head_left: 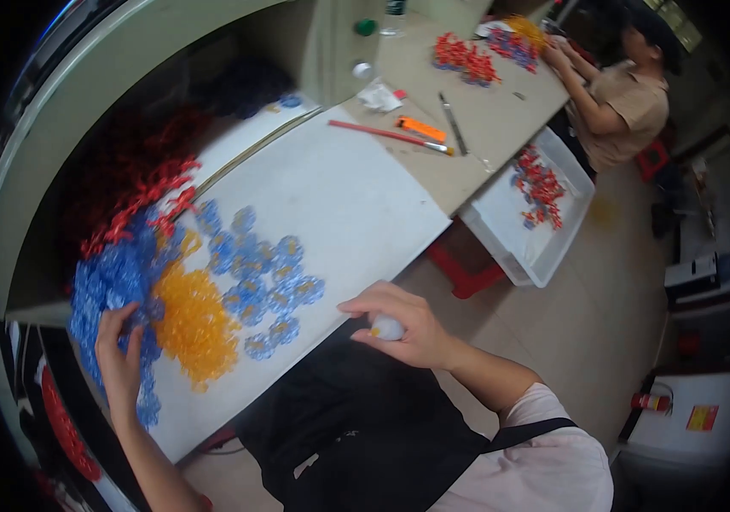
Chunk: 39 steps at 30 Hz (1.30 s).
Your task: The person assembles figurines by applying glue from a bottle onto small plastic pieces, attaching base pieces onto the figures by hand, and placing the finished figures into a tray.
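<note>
My left hand reaches into a heap of translucent blue plastic pieces at the left of the white board. Its fingers and thumb curl around blue at the heap's edge; which single piece they pinch is hard to make out. Beside it lies a pile of yellow-orange plastic pieces. Several blue flower-shaped pieces with yellowish centres are spread flat to the right of that pile. Over the board's front edge, my right hand is closed round a small whitish squeeze bottle with a yellow tip.
Red curly pieces fill the shelf behind the blue heap. A paintbrush, an orange cutter and a pen lie beyond the white board. A white bin stands right, near a co-worker.
</note>
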Available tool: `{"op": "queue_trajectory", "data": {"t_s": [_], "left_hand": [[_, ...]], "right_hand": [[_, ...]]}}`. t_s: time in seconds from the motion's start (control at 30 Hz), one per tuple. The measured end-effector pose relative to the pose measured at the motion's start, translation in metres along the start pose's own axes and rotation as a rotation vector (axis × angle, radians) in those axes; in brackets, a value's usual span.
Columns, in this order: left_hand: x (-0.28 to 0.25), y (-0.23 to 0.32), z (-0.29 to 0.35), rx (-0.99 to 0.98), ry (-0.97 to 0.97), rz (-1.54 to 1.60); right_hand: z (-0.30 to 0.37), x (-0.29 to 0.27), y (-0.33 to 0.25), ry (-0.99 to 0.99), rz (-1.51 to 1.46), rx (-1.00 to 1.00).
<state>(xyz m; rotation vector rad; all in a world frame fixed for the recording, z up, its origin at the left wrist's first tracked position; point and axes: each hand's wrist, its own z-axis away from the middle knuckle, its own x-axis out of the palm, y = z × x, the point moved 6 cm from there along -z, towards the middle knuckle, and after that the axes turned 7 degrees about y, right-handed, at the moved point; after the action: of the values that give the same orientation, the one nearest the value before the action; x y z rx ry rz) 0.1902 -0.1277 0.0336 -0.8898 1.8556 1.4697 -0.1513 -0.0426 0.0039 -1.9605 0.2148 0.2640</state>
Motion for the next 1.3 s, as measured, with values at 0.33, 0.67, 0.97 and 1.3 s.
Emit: {"op": "queue_trajectory", "data": {"t_s": [0.33, 0.67, 0.97, 1.3], "left_hand": [[0.032, 0.059, -0.046, 0.226, 0.296, -0.129], [0.114, 0.068, -0.124, 0.347, 0.242, -0.491], [0.079, 0.061, -0.074, 0.081, 0.308, 0.319], [0.107, 0.104, 0.052, -0.463, -0.219, 1.416]], "right_hand": [[0.0, 0.0, 0.006, 0.016, 0.025, -0.024], [0.009, -0.015, 0.015, 0.073, 0.051, 0.019], [0.01, -0.007, 0.011, 0.02, -0.413, 0.071], [-0.002, -0.001, 0.001, 0.195, -0.497, 0.208]]}}
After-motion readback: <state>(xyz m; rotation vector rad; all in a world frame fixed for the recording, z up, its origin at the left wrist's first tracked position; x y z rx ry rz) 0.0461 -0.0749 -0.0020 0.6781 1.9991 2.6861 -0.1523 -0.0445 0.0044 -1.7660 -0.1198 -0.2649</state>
